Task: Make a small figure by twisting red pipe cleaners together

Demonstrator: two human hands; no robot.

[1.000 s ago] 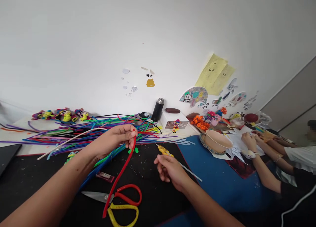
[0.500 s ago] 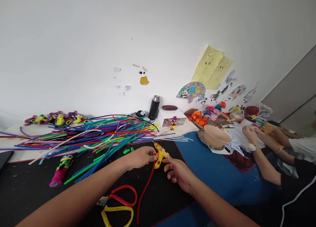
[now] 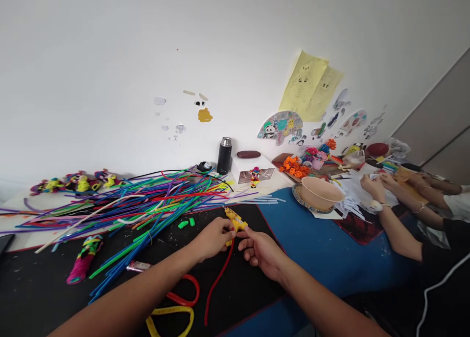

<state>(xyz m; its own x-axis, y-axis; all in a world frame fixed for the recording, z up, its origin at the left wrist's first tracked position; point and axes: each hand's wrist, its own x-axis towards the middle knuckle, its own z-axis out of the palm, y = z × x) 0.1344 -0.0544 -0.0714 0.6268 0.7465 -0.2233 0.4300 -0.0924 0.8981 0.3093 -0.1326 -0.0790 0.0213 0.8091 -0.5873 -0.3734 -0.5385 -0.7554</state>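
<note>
My left hand (image 3: 212,238) pinches the top end of a long red pipe cleaner (image 3: 219,280), which trails down toward me over the black mat (image 3: 44,283). That end is held right against a yellow glue gun (image 3: 236,221) lying on the mat. My right hand (image 3: 261,251) rests just right of the gun, its fingertips touching the gun's body, fingers loosely curled. A red-and-yellow pair of scissors (image 3: 176,305) lies on the mat near my left forearm.
A big pile of coloured pipe cleaners (image 3: 121,202) covers the table's left half. A black flask (image 3: 223,155), a white box (image 3: 253,168) and a tan bowl (image 3: 321,192) stand behind. Another person's hands (image 3: 372,188) work over papers at the right.
My left hand has brought the red pipe cleaner's end from mid-air down and right to the glue gun. My right hand moved to the gun too. The view has swung left.
</note>
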